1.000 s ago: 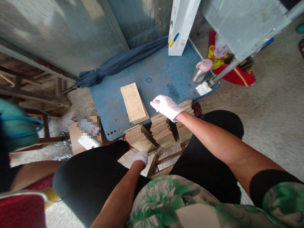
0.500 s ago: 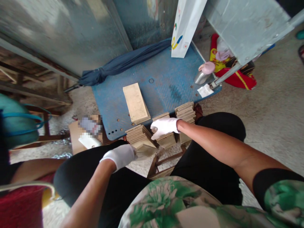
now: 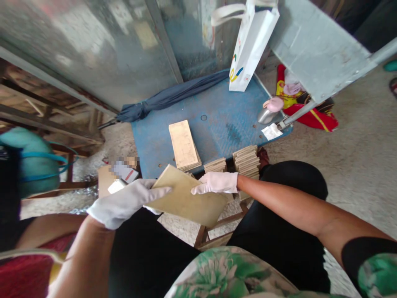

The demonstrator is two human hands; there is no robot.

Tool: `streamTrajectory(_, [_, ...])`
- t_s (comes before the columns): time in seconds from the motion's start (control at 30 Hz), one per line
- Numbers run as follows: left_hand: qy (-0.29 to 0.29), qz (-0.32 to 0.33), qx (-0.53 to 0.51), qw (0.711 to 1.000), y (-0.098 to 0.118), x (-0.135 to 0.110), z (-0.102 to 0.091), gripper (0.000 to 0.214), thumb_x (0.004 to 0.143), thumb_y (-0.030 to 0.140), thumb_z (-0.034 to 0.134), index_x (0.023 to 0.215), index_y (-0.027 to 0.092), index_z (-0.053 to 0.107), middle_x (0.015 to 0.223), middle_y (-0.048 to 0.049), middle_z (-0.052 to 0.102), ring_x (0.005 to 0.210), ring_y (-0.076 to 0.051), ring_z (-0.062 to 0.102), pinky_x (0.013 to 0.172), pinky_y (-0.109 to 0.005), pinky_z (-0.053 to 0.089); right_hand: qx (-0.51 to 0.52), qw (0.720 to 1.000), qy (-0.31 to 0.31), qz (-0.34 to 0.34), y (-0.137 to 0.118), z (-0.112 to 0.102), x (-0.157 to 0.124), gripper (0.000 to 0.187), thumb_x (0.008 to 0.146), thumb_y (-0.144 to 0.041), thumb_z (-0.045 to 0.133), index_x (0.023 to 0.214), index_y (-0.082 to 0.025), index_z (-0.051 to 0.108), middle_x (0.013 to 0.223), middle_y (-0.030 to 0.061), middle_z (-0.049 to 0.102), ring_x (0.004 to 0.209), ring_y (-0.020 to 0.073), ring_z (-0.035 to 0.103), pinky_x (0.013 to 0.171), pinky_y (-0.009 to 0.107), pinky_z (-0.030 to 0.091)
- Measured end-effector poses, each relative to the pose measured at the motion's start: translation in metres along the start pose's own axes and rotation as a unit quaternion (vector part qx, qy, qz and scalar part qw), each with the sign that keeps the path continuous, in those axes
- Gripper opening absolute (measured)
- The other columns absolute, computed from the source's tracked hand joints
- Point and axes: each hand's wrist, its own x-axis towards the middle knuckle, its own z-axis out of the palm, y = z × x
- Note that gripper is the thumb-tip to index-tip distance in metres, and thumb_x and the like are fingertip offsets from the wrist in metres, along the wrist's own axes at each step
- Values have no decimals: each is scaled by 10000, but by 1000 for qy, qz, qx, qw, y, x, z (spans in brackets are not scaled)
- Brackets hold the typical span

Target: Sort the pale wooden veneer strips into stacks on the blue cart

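Observation:
Both my hands wear white gloves. My left hand (image 3: 125,203) grips the left edge of a thin tan board (image 3: 189,200) and holds it flat above my lap. My right hand (image 3: 215,183) rests its fingers on the board's far edge. Just beyond, upright stacks of similar boards (image 3: 246,159) stand on a low wooden stool (image 3: 214,229). A flat pile of boards (image 3: 183,145) lies on the blue metal platform (image 3: 217,120).
A folded dark umbrella (image 3: 173,97), a white paper bag (image 3: 248,49) and a metal flask with a pink lid (image 3: 269,111) sit on the platform. Red and yellow bags (image 3: 305,109) lie to the right. A cardboard box (image 3: 116,176) and a teal bag (image 3: 29,159) are at left.
My left hand has risen from between my knees with one board lifted out of the stacks. My right hand came down from above the stacks onto the board's far edge.

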Motion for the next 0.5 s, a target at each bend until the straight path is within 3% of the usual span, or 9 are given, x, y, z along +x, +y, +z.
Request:
streamTrajectory(0.07, [79, 62, -95, 990, -2, 15, -5, 459, 633, 359, 852, 1019, 137, 743, 949, -138, 770, 757, -259, 730, 641, -295, 598, 48, 998, 36, -14, 0, -3, 2, 542, 694, -657, 743, 823, -131, 723, 714, 23, 675, 600, 120, 561, 548, 227, 420])
streamTrajectory(0.13, [145, 113, -203, 962, -7, 30, -3, 440, 780, 352, 733, 1169, 156, 671, 1047, -120, 761, 823, -247, 739, 733, -340, 614, 87, 991, 80, -60, 0, -8, 6, 547, 719, -656, 728, 880, -132, 727, 815, 42, 707, 724, 148, 620, 644, 250, 480])
streamTrajectory(0.23, [164, 124, -266, 942, -17, 49, 17, 474, 942, 407, 509, 1353, 171, 525, 1184, -130, 721, 910, -230, 740, 817, -372, 606, 130, 975, 141, -108, 2, -16, 15, 538, 811, -638, 651, 1000, -140, 726, 1001, 77, 732, 977, 193, 652, 884, 321, 501])
streamTrajectory(0.3, [149, 97, -229, 957, -23, 59, 38, 517, 980, 478, 399, 1383, 171, 499, 1236, -135, 699, 960, -215, 732, 836, -343, 598, 131, 968, 182, -110, 3, -21, 20, 501, 870, -596, 599, 1041, -139, 719, 1052, 89, 732, 1054, 203, 645, 985, 357, 463])
streamTrajectory(0.4, [105, 87, -168, 976, -29, 73, 69, 601, 1008, 507, 206, 1433, 172, 468, 1263, -123, 688, 1024, -222, 716, 819, -338, 601, 126, 962, 217, -112, 2, -27, 24, 439, 904, -519, 580, 1079, -139, 712, 1050, 83, 736, 1053, 206, 648, 1017, 374, 444])
streamTrajectory(0.5, [184, 74, -20, 980, -30, 89, 86, 633, 1022, 422, 77, 1474, 140, 418, 1268, -105, 688, 1064, -199, 700, 829, -307, 591, 132, 958, 229, -113, -1, -28, 27, 439, 872, -528, 611, 1045, -140, 723, 1009, 76, 742, 1039, 218, 645, 1029, 387, 437])
